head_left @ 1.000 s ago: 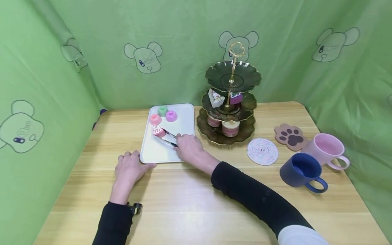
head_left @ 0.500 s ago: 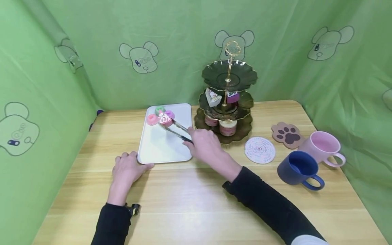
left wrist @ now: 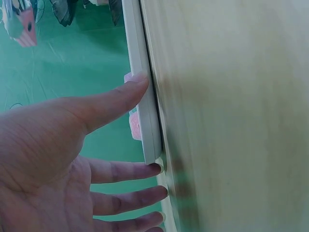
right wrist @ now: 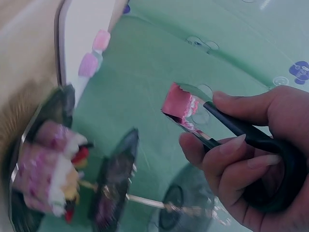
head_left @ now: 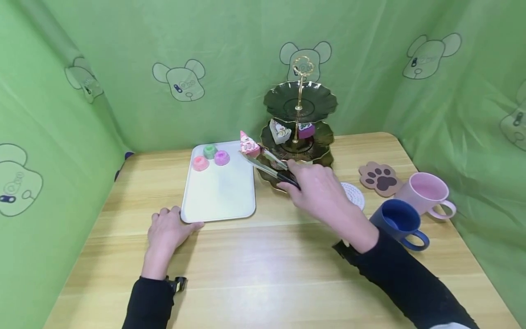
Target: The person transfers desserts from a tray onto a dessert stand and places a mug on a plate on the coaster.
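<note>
My right hand grips black-handled metal tongs, which pinch a pink cake slice with white icing. In the head view the slice is between the white tray and the tiered stand, overlapping the tray's back right corner. The right wrist view shows the slice between the tong tips. My left hand rests at the tray's front left corner, thumb against its front edge and fingers extended. Pink, green and purple ring-shaped sweets sit at the tray's back left.
A white cake wedge and a purple one sit on the stand's middle tier. To the right are a round coaster, partly behind my arm, a paw-shaped coaster, a blue mug and a pink mug.
My right hand has lifted the cake slice with the tongs from the tray's left side and carried it right, toward the stand. The left hand has stayed at the tray's corner.
</note>
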A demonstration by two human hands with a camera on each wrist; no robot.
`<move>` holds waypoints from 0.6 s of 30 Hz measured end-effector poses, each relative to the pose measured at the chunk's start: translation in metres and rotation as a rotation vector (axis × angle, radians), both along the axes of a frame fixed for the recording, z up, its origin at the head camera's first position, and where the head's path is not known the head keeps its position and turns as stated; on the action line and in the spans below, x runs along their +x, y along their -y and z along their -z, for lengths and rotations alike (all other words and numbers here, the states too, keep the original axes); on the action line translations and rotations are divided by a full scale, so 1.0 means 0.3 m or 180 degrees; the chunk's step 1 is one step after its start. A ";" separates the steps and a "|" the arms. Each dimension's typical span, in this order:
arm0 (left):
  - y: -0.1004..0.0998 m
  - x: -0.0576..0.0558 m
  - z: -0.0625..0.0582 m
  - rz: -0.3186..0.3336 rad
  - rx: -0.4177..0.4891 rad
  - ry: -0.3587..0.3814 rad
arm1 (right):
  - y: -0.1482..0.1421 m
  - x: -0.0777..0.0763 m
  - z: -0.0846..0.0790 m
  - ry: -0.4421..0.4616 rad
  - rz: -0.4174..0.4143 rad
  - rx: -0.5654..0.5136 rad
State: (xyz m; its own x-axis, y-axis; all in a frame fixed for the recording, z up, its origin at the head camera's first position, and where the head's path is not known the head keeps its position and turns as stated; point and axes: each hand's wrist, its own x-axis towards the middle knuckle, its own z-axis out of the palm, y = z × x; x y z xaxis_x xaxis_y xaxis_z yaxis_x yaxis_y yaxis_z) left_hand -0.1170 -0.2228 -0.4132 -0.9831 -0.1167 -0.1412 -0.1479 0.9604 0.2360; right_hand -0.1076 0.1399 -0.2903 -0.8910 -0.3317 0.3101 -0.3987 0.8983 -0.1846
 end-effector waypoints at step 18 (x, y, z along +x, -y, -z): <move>0.005 0.001 0.005 0.0027 0.0083 -0.0035 | -0.208 0.035 -0.056 0.0270 0.0320 0.0315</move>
